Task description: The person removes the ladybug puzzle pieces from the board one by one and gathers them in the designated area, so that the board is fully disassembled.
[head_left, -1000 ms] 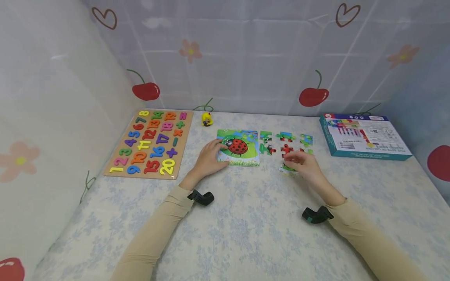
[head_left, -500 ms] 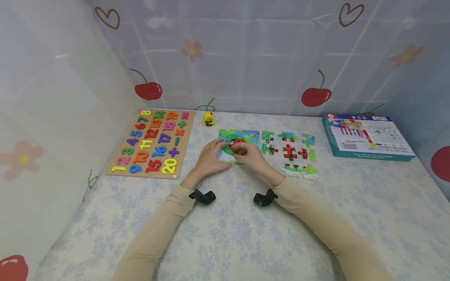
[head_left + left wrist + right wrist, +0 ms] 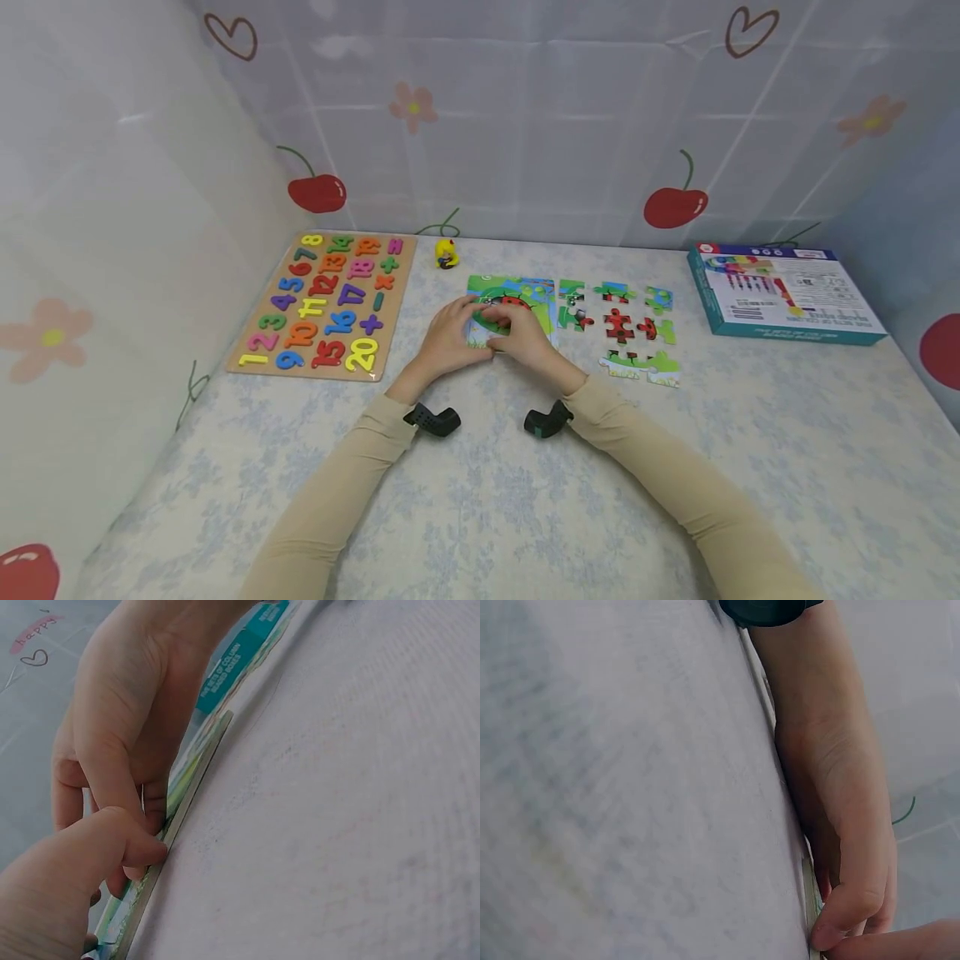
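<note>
A square ladybug puzzle board [image 3: 536, 290] lies flat in the middle of the table in the head view, its ladybug half covered by fingers. My left hand [image 3: 448, 337] holds it at the left side, fingers over that edge and thumb at the near edge. My right hand [image 3: 523, 335] has its curled fingers over the picture, the thumb down by the near edge, where the right wrist view shows the thumb tip [image 3: 826, 937] against the board's side. Both hands nearly meet in the left wrist view. Just right of the board, several loose puzzle pieces [image 3: 618, 325] lie in rows.
A wooden number board [image 3: 251, 346] with colourful digits lies at the left. Behind the puzzle board stands a small yellow-haired figurine [image 3: 446, 255]. At the back right is a teal-edged box [image 3: 787, 292], with a patterned curtain [image 3: 510, 125] behind everything.
My right hand has moved left from above the loose pieces onto the ladybug board, uncovering the pieces. My left hand has stayed at the board's left edge.
</note>
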A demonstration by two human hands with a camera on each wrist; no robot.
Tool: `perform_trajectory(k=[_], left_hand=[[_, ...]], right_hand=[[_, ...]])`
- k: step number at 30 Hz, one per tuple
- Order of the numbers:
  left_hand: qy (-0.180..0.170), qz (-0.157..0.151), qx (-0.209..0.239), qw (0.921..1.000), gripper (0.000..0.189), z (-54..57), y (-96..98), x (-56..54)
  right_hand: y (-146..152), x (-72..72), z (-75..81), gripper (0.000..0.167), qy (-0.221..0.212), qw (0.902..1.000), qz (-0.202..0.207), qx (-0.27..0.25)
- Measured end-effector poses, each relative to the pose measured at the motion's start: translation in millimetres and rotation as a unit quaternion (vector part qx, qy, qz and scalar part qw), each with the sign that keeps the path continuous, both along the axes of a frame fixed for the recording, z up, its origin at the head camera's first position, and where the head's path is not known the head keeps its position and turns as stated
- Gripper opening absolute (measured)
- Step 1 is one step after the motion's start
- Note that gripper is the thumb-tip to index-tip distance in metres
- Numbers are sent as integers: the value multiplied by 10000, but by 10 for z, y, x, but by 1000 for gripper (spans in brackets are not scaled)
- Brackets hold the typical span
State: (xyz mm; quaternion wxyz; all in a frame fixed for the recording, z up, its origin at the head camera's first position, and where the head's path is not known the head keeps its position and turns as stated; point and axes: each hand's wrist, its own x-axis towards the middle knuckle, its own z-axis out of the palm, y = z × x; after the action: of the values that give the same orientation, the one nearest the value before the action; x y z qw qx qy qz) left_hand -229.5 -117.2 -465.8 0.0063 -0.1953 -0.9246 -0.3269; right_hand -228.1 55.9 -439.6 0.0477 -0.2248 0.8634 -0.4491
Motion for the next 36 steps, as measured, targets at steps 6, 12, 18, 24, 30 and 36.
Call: perform_trajectory(k=[6,12,18,24,30,36], left_hand=[[-24,39,-30,10000,74,2,0,5],[-84,28,7,10000,77,-22,22,5],[-109,-42,63,9999,76,-19,47,0],[-124,-20,6,9999,76,-22,30,-19],[-148,6,-23,9999,75,-41,-8,-20],[-178,50,-37,9998,75,-60,-33,-19]], right_hand=[[-10,-27,-46,44,126,9995,18,-273],[77,-21,-81,30,-378,9920,-560,-1068],[467,93,-4,28,-817,9842,-1038,-1178],[908,243,83,30,-717,9829,-1339,-1038],[1172,352,60,30,-576,9859,-1413,-690],[1227,347,-10,29,-424,9904,-1251,-402]])
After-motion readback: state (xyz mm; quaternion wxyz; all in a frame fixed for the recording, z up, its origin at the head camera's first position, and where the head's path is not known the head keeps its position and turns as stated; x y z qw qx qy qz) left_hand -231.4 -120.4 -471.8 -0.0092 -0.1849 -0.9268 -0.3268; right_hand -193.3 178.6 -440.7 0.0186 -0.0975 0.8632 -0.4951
